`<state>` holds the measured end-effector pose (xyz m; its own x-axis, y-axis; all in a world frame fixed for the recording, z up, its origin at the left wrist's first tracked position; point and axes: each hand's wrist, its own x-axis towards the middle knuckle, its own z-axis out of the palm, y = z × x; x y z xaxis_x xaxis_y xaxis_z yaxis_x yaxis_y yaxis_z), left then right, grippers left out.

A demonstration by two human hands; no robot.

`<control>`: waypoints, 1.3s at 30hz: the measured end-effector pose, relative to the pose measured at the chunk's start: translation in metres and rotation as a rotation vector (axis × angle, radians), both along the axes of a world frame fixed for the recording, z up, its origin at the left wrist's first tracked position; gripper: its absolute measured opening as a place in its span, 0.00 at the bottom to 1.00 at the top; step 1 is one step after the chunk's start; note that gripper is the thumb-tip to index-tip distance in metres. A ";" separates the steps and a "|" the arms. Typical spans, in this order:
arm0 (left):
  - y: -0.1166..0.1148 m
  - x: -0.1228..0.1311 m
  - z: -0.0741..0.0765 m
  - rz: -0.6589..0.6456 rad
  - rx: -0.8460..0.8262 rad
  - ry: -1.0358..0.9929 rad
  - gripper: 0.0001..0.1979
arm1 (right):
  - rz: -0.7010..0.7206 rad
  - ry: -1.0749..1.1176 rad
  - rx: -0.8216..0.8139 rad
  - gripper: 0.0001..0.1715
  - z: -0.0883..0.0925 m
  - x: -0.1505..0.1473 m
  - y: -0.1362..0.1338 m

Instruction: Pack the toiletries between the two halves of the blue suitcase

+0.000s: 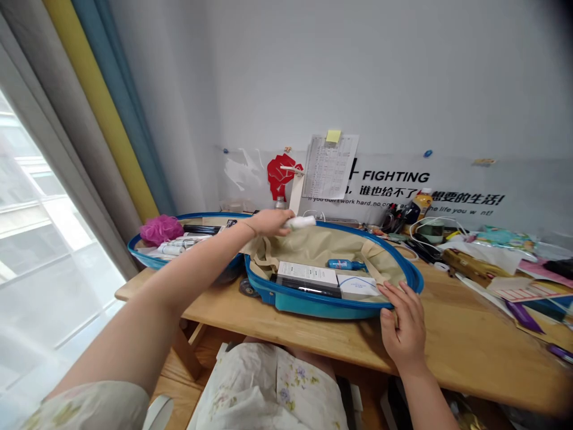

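My left hand [271, 223] reaches across to the far side of an open blue suitcase [313, 306] and is closed on a small white bottle [301, 223], slightly blurred, held above the beige lining. My right hand [405, 319] lies on the suitcase's near right rim, fingers stretched out and thumb apart. Inside this half, white boxes [308, 273] and a black box [308, 287] line the near wall. A small blue bottle [344, 264] lies behind them. The other suitcase half [147, 260], at left, holds a pink bath puff [162, 230] and several white tubes [179, 245].
The suitcase stands on a wooden desk [456, 340]. To the right are a yellow-labelled bottle [421, 206], pens [391, 216], a brown pouch [474, 269] and papers. A white lamp [296, 192] stands behind the suitcase. Curtains [89, 107] hang by the window at left.
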<state>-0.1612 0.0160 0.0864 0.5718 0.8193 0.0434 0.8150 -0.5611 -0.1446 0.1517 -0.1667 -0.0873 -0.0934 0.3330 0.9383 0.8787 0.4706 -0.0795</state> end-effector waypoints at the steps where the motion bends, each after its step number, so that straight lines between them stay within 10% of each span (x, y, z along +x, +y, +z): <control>1: -0.002 0.015 -0.007 -0.040 -0.040 0.009 0.27 | 0.000 -0.006 0.003 0.21 0.000 0.001 0.000; 10: 0.004 0.048 -0.057 -0.095 -0.303 0.130 0.23 | -0.014 -0.004 -0.014 0.21 -0.001 0.001 0.000; 25: 0.011 0.048 -0.073 -0.017 -0.378 0.096 0.21 | 0.002 0.000 0.000 0.20 -0.001 0.000 0.000; 33: 0.017 0.021 -0.035 0.008 -0.172 -0.158 0.22 | 0.000 0.009 -0.006 0.20 -0.003 0.002 0.002; 39: 0.030 -0.090 -0.009 0.253 0.005 -0.179 0.24 | 0.008 0.023 0.002 0.20 -0.003 0.001 0.003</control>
<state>-0.2508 0.0460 0.0773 0.3328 0.9342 0.1289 0.9414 -0.3370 0.0116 0.1526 -0.1639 -0.0906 -0.0747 0.3308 0.9407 0.8732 0.4773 -0.0985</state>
